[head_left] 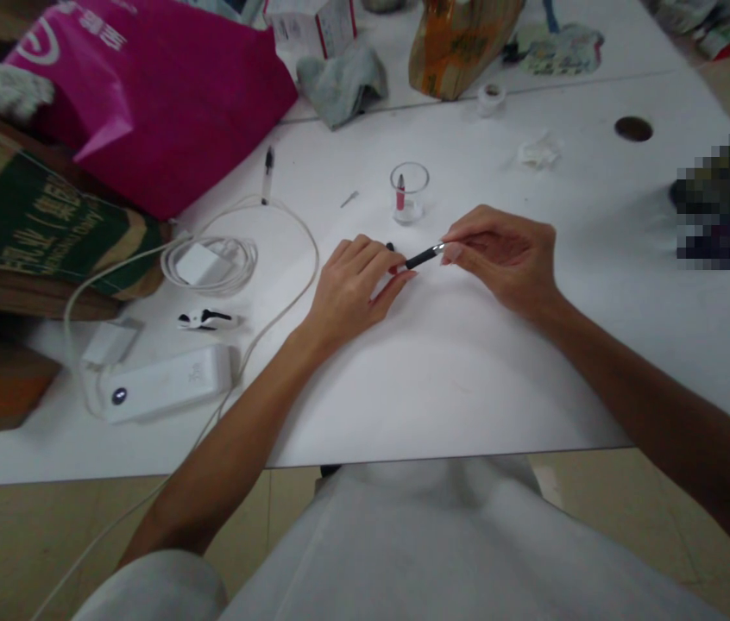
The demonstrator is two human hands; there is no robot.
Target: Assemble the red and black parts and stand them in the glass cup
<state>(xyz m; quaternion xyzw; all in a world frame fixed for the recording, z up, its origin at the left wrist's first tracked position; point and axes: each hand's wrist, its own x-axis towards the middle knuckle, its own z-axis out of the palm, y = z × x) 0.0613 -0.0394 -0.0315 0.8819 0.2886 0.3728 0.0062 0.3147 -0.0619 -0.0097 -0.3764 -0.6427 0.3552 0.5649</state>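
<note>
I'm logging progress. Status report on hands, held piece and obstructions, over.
Left grip, right grip: pinching opposite ends. Held piece: slim black pen barrel with silver tip, slanted. Transparent round glass cup just beyond, not between grips.

White desk [456, 379] with a seam across its far part and a round hole [633, 129] at far right. On its left side: a magenta bag [177, 103], a coiled white cable [245, 278], a small black-and-white gadget [216, 321] and, near the front edge, a white power bank [167, 385]. Toward the middle stand a clear cup [419, 209] and, left of it, a capped clear pen [267, 177] lying flat. Farther back: grey cloth [342, 84], a tape roll [490, 103], crumpled tissue [539, 153].
</note>
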